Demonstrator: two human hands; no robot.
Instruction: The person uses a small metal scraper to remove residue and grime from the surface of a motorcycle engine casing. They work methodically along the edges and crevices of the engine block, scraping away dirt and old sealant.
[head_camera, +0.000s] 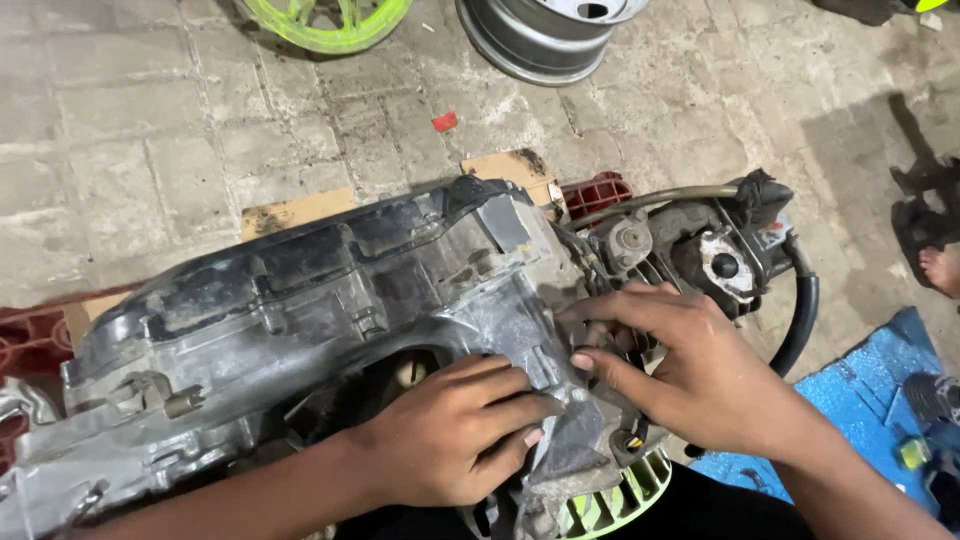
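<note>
While my left hand (450, 440) lies flat on the engine (300, 300), holding nothing, my right hand (680, 370) beside it pinches a small part I can't see. I should go slowly.

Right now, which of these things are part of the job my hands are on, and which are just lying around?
In hand:
left hand resting on the grey engine casing
right hand, fingers at the casing's middle
black hose and neon fan on the engine
cardboard under it

Lying about:
silver wheel rim
neon green wheel
blue sheet
red scrap
</note>
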